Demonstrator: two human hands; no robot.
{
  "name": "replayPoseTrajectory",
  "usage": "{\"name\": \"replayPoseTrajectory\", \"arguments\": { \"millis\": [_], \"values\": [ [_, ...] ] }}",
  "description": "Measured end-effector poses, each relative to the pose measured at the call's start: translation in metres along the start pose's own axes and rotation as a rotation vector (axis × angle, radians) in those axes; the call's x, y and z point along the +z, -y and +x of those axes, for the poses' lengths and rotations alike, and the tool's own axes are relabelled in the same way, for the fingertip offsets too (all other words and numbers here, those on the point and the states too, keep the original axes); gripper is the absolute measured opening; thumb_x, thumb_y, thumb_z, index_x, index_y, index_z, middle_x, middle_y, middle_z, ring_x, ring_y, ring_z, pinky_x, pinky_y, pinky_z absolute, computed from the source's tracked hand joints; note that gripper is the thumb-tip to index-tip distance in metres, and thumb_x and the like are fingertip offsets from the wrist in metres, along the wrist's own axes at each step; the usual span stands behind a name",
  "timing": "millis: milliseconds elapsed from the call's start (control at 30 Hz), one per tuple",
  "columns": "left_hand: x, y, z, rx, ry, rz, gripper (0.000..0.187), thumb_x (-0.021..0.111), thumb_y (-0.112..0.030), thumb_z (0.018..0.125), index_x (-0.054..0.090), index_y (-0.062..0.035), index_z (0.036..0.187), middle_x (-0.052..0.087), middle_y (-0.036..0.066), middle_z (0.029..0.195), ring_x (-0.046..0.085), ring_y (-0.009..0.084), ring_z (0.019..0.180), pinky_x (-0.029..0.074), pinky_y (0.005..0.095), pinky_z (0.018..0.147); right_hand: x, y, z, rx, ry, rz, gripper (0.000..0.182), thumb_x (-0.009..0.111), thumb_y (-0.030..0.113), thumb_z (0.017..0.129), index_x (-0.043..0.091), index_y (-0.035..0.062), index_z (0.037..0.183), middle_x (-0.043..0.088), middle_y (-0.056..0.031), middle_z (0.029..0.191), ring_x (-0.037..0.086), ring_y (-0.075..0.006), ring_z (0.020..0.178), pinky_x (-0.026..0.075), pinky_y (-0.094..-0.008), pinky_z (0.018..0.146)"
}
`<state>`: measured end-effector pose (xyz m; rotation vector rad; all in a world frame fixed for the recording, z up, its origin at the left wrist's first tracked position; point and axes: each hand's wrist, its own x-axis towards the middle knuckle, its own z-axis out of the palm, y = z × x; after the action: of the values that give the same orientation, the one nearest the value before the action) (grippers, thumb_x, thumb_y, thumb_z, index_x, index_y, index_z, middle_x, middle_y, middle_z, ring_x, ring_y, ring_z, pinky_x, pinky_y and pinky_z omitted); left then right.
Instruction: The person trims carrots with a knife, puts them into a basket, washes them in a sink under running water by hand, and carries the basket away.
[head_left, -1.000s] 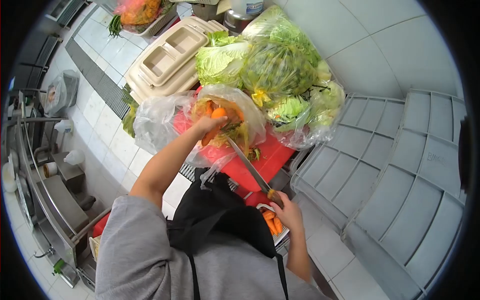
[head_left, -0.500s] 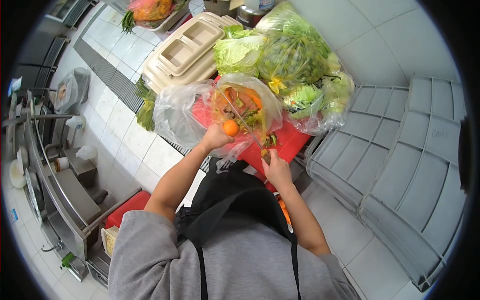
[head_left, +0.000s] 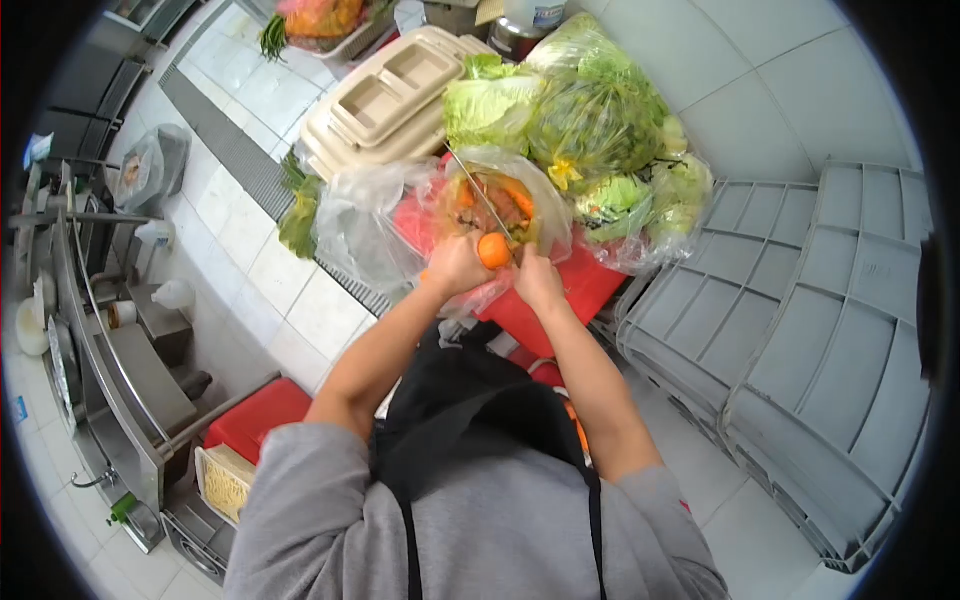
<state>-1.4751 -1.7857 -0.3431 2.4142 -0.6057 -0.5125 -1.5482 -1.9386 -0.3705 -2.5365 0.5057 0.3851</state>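
My left hand (head_left: 460, 264) is closed round a carrot (head_left: 493, 251), whose round orange end faces up. Close beside it on the right, my right hand (head_left: 538, 277) grips a knife (head_left: 480, 192) by its handle. The long thin blade points up and to the left, crossing just behind the carrot end. Beyond both hands lies an open clear plastic bag (head_left: 552, 208) with orange and green pieces inside. It rests on a red surface (head_left: 585, 295), and more clear plastic (head_left: 365, 215) spreads to the left.
Behind the bag are a beige lidded container (head_left: 340, 125), cabbage leaves (head_left: 490, 108) and bagged greens (head_left: 595, 120). Grey plastic crates (head_left: 765, 270) stand on the right. A steel counter (head_left: 140, 390) and a red stool (head_left: 270, 415) are on the left.
My left hand has moved right with the carrot. My right hand has moved up and inward with the knife, so the two hands are now close together. The view has shifted slightly.
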Motion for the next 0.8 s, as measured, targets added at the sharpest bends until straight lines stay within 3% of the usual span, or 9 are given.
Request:
{"name": "replayPoseTrajectory", "arguments": {
  "millis": [67, 200, 267, 400, 500, 567, 600, 667, 800],
  "values": [
    [-0.01, -0.004, 0.011, -0.113, -0.079, -0.104, 0.036, 0.067, -0.021, 0.054, 0.057, -0.0033, 0.084, 0.059, 0.021, 0.074, 0.059, 0.035, 0.071, 0.047, 0.041, 0.063, -0.015, -0.003, -0.001, 0.046, 0.012, 0.073, 0.04, 0.055, 0.033, 0.077, 0.044, -0.0009, 0.096, 0.057, -0.0281, 0.079, 0.057, -0.0424, 0.076, 0.045, -0.0479, 0.066],
    [0.016, 0.008, 0.003, 0.147, 0.013, -0.091, 0.038, 0.071, -0.028, 0.059, 0.056, -0.0043, 0.085, 0.059, 0.021, 0.075, 0.058, 0.0354, 0.072, 0.047, 0.0417, 0.065, -0.015, -0.015, -0.027, -0.019, -0.181, 0.458, 0.054, 0.071, 0.036, 0.065, 0.048, -0.0019, 0.096, 0.06, -0.0196, 0.077, 0.059, -0.0324, 0.071, 0.047, -0.0406, 0.064],
    [0.038, -0.007, -0.009, 0.057, 0.157, -0.099, 0.041, 0.069, -0.02, 0.058, 0.051, -0.0056, 0.093, 0.059, 0.02, 0.077, 0.058, 0.0355, 0.073, 0.047, 0.0417, 0.065, -0.006, -0.009, -0.036, -0.076, -0.33, 0.716, 0.057, 0.077, 0.034, 0.058, 0.05, -0.0019, 0.094, 0.06, -0.0129, 0.075, 0.059, -0.0253, 0.066, 0.048, -0.0362, 0.063],
    [0.053, -0.025, -0.026, 0.132, 0.346, -0.164, 0.045, 0.066, -0.016, 0.054, 0.05, -0.005, 0.095, 0.059, 0.02, 0.083, 0.057, 0.0357, 0.08, 0.046, 0.0418, 0.07, -0.019, -0.015, -0.056, 0.294, -0.103, 1.052, 0.047, 0.079, 0.027, 0.058, 0.05, 0.0009, 0.085, 0.055, -0.0032, 0.069, 0.054, -0.0185, 0.059, 0.047, -0.0333, 0.059],
    [0.069, -0.014, -0.033, 0.179, 0.435, -0.119, 0.048, 0.067, -0.019, 0.054, 0.051, -0.0035, 0.097, 0.059, 0.02, 0.087, 0.056, 0.0334, 0.086, 0.045, 0.0399, 0.074, -0.01, -0.021, -0.068, 0.334, -0.088, 0.793, 0.036, 0.073, 0.025, 0.066, 0.051, 0.0009, 0.081, 0.057, -0.0067, 0.067, 0.054, -0.018, 0.051, 0.044, -0.0285, 0.047],
    [0.105, 0.014, -0.033, 0.175, 0.543, -0.072, 0.05, 0.067, -0.021, 0.055, 0.052, -0.0023, 0.099, 0.059, 0.019, 0.089, 0.056, 0.0315, 0.089, 0.044, 0.0377, 0.077, -0.001, -0.046, -0.073, 0.225, -0.243, 0.455, 0.041, 0.069, 0.034, 0.068, 0.052, -0.0003, 0.083, 0.058, -0.0166, 0.071, 0.056, -0.0324, 0.062, 0.046, -0.0386, 0.057],
    [0.113, 0.02, -0.029, 0.121, 0.781, 0.031, 0.048, 0.068, -0.016, 0.057, 0.051, 0.0021, 0.097, 0.059, 0.016, 0.074, 0.059, 0.0291, 0.065, 0.049, 0.0382, 0.063, 0.003, -0.061, -0.079, 0.187, -0.301, 0.282, 0.044, 0.067, 0.038, 0.069, 0.052, -0.0008, 0.085, 0.059, -0.0216, 0.074, 0.057, -0.0395, 0.067, 0.046, -0.0436, 0.061],
    [0.1, -0.013, -0.026, -0.257, 1.322, -0.009, 0.036, 0.064, -0.012, 0.06, 0.054, 0.002, 0.092, 0.058, 0.015, 0.068, 0.058, 0.0236, 0.055, 0.049, 0.0359, 0.049, -0.027, -0.067, -0.103, 0.316, -0.214, 0.244, 0.045, 0.062, 0.041, 0.071, 0.053, -0.0003, 0.087, 0.056, -0.0276, 0.078, 0.054, -0.0433, 0.076, 0.044, -0.0464, 0.065],
    [0.173, -0.028, -0.062, -0.084, 1.563, -0.039, 0.032, 0.062, -0.01, 0.062, 0.054, 0.004, 0.089, 0.058, 0.015, 0.066, 0.057, 0.0205, 0.049, 0.046, 0.0322, 0.042, -0.042, -0.104, -0.16, 0.363, -0.265, 0.209, 0.038, 0.063, 0.034, 0.071, 0.054, 0.0017, 0.091, 0.058, -0.0248, 0.076, 0.056, -0.0397, 0.077, 0.045, -0.0442, 0.065]
  ]
}}
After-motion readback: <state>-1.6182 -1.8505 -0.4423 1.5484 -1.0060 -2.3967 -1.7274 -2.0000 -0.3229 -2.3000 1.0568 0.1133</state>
